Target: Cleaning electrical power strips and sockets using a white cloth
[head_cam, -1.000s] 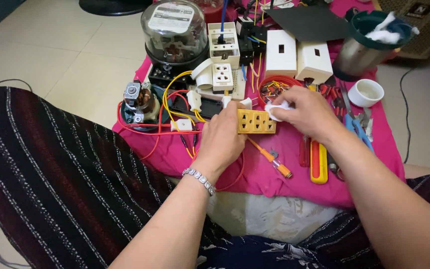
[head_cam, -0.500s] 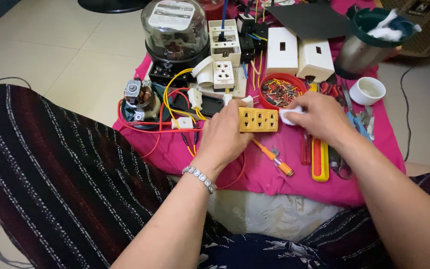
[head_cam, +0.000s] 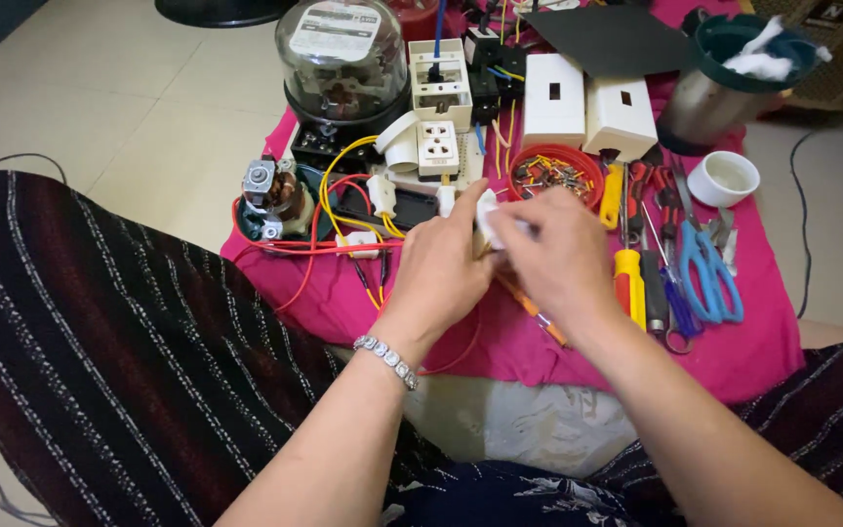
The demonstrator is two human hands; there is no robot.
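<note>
Both hands meet over the middle of the pink cloth (head_cam: 734, 361): left hand (head_cam: 441, 273) and right hand (head_cam: 558, 259) pinch one small white part (head_cam: 488, 217), mostly hidden by fingers. Behind stand two white boxes (head_cam: 587, 112); one red bowl (head_cam: 553, 176).

Showing magenta across the cloth (head_cam: 558, 351), dark maroon with pale thin stripes on the trousers (head_cam: 100, 361). Glowing red on the small bowl (head_cam: 555, 156) of multicoloured bits, yellow on 2 screwdriver handles (head_cam: 628, 288), blue on the scissors (head_cam: 709, 268), white on 2 boxes (head_cam: 587, 112), silver on the bracelet (head_cam: 387, 358).
</note>
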